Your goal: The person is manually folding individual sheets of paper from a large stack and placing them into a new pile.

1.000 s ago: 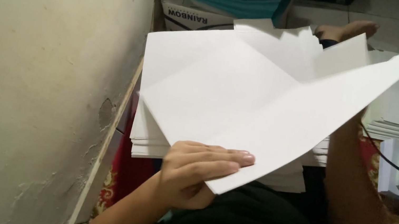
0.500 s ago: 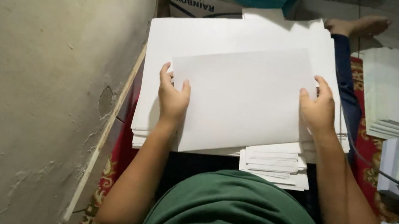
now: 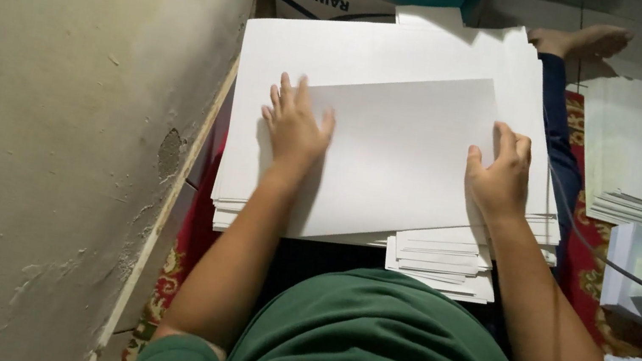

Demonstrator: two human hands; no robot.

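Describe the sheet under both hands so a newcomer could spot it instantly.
Start at the big white paper stack on the person's lap, beside the wall. The folded sheet lies on top, pressed by the left hand and right hand. It is smaller than the sheets beneath and sits slightly askew.

There is one camera, worn on the person's head. It looks almost straight down, from close up, at the lap. The wall (image 3: 47,120) fills nine o'clock; a bare foot (image 3: 584,40) lies toward one o'clock.
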